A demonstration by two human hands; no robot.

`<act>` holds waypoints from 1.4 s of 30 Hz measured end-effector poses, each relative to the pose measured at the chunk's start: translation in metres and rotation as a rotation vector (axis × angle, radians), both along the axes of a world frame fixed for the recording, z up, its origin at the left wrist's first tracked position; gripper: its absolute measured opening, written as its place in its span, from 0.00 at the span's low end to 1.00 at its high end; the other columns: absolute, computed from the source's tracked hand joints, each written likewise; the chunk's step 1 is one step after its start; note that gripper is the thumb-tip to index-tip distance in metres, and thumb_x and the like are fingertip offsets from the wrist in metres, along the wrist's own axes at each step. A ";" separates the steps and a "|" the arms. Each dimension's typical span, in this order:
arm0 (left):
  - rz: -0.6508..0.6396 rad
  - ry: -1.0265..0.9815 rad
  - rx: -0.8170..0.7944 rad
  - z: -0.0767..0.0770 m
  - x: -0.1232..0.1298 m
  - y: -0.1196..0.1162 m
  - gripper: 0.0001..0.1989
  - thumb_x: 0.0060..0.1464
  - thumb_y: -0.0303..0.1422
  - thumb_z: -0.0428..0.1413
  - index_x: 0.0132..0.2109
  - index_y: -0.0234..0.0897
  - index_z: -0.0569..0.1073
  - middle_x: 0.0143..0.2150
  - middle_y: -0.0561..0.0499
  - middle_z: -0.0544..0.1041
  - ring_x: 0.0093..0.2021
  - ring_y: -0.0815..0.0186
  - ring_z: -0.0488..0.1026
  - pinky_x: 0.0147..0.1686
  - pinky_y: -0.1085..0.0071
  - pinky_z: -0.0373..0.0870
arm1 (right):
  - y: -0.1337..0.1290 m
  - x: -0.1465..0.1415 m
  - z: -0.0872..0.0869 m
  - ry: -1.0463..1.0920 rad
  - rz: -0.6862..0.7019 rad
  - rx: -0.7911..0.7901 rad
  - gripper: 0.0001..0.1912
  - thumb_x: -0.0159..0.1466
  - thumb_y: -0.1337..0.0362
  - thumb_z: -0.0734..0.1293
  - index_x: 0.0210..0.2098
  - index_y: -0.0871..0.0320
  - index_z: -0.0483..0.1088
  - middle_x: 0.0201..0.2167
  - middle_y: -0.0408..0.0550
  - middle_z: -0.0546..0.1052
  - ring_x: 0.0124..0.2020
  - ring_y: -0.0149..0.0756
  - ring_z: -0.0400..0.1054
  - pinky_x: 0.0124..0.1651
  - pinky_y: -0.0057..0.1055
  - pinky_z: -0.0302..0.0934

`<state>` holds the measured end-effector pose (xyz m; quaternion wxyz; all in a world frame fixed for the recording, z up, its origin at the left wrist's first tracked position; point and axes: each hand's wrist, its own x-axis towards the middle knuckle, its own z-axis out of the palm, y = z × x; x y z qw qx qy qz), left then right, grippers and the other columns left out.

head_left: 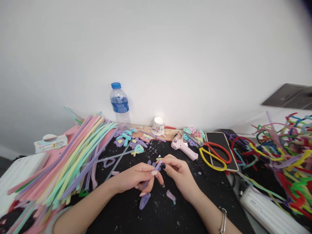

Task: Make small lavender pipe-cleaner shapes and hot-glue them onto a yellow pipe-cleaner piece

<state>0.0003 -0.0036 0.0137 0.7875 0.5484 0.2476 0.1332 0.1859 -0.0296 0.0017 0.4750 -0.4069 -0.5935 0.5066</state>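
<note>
Both of my hands meet over the black mat. My left hand (pixel 143 175) pinches a purple pipe cleaner (pixel 145 184) between thumb and fingers; its looped end hangs below. My right hand (pixel 175 170) has its fingertips closed at the upper end of the same purple piece, where a bit of pale yellow shows. Just beyond the hands lie pastel pipe-cleaner flowers (pixel 126 136). A pink glue gun (pixel 184 148) rests on the mat past my right hand. Scissors (pixel 214 157) with red and yellow handles lie to its right, partly over a phone (pixel 220 149).
Many pastel pipe cleaners (pixel 80 159) are heaped at left, near a tissue pack (pixel 50 144). A water bottle (pixel 120 105) and paper cup (pixel 158 126) stand by the wall. Tangled bright pipe cleaners (pixel 290 162) cover the right side, above a white power strip (pixel 273 213).
</note>
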 end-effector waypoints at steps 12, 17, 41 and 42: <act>-0.010 0.014 0.000 -0.003 -0.001 0.000 0.16 0.59 0.37 0.46 0.38 0.28 0.72 0.13 0.56 0.65 0.12 0.76 0.47 0.14 0.76 0.39 | 0.001 0.000 -0.001 0.023 -0.001 -0.062 0.06 0.58 0.64 0.66 0.32 0.58 0.75 0.30 0.45 0.71 0.32 0.31 0.64 0.34 0.27 0.59; -0.010 0.027 -0.002 -0.003 -0.001 0.000 0.17 0.59 0.38 0.46 0.37 0.29 0.72 0.13 0.57 0.65 0.12 0.76 0.47 0.14 0.76 0.39 | 0.001 0.000 -0.001 0.019 -0.005 -0.108 0.07 0.58 0.62 0.67 0.32 0.58 0.75 0.30 0.45 0.70 0.28 0.29 0.63 0.29 0.25 0.57; 0.056 0.032 -0.024 -0.010 0.002 0.001 0.11 0.59 0.38 0.46 0.36 0.34 0.65 0.15 0.56 0.69 0.10 0.78 0.47 0.10 0.79 0.39 | -0.002 -0.004 0.005 -0.036 -0.068 -0.063 0.09 0.58 0.60 0.66 0.26 0.59 0.67 0.25 0.42 0.67 0.25 0.29 0.60 0.29 0.27 0.56; 0.061 0.039 -0.025 -0.011 0.002 0.001 0.12 0.59 0.38 0.46 0.36 0.33 0.65 0.16 0.56 0.69 0.10 0.78 0.47 0.10 0.79 0.39 | -0.002 -0.004 0.005 -0.045 -0.073 -0.061 0.09 0.57 0.60 0.66 0.26 0.59 0.67 0.24 0.42 0.67 0.25 0.29 0.59 0.29 0.27 0.55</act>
